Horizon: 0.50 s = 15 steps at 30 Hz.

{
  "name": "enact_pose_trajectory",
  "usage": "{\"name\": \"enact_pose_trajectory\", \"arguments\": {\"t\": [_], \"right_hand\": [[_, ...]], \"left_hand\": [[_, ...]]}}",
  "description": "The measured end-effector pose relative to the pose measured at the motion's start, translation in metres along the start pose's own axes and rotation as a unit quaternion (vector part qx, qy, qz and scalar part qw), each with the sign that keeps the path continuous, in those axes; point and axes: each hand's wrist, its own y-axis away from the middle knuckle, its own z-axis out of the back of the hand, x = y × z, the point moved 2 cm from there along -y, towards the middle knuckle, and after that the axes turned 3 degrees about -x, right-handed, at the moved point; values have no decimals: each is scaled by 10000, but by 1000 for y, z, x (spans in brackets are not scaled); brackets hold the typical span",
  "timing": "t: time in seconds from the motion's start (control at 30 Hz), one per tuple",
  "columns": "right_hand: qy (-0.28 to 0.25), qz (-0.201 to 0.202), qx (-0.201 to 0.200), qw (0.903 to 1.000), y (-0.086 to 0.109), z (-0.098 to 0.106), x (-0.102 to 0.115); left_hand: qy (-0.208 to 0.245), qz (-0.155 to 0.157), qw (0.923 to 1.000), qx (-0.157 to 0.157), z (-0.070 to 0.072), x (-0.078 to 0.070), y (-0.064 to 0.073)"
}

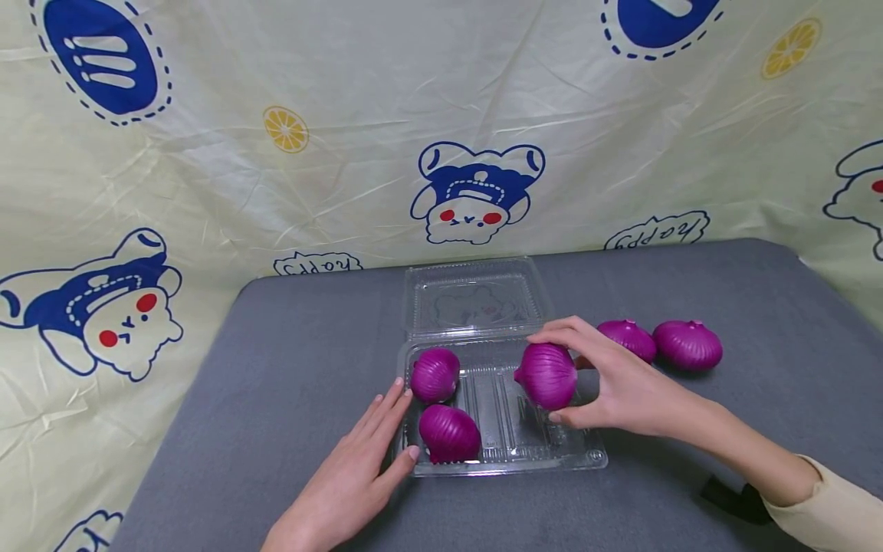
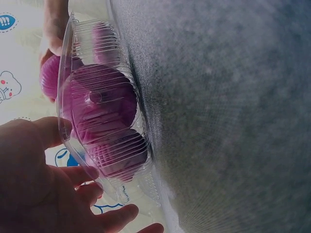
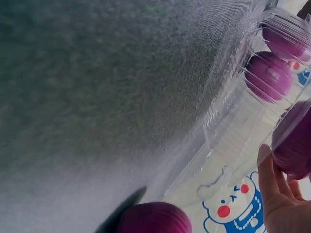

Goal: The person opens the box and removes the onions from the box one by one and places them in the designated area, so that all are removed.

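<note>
The thumb and fingers of the right hand (image 1: 617,383) are curled around a purple onion (image 1: 546,377), the fingers over its top and the thumb low at its near side. The onion is over the right part of a clear plastic box (image 1: 513,467), its pointed tip turned to the left; whether it touches the box floor cannot be told.

The left hand (image 1: 359,464) has its fingers straight and its thumb spread away from them, the tips at the left edge of the box.

Inside the box, along its left side, sit two more onions close together: a rear onion (image 1: 436,374) and a front onion (image 1: 450,434). The lid (image 1: 476,297) lies folded back behind the box.

Beyond the right hand, a partly hidden onion (image 1: 628,339) rests just beside a far-right onion (image 1: 688,345), both outside the box on the grey table (image 1: 297,368).

A pale sleeve (image 1: 838,502) covers the right forearm, with a black object (image 1: 734,500) by its cuff. Behind the table hangs a cream cloth (image 1: 359,192) printed with blue cartoon animals and orange slices.
</note>
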Motion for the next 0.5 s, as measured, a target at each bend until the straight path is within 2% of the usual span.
{"name": "enact_pose_trajectory", "arguments": {"t": [0.27, 0.5], "right_hand": [[23, -6, -523, 9986, 14, 15, -1], [292, -609, -704, 9952, 33, 31, -3]], "left_hand": [[-29, 64, 10000, 52, 0, 0, -1], [14, 156, 9998, 154, 1, 1, -2]]}}
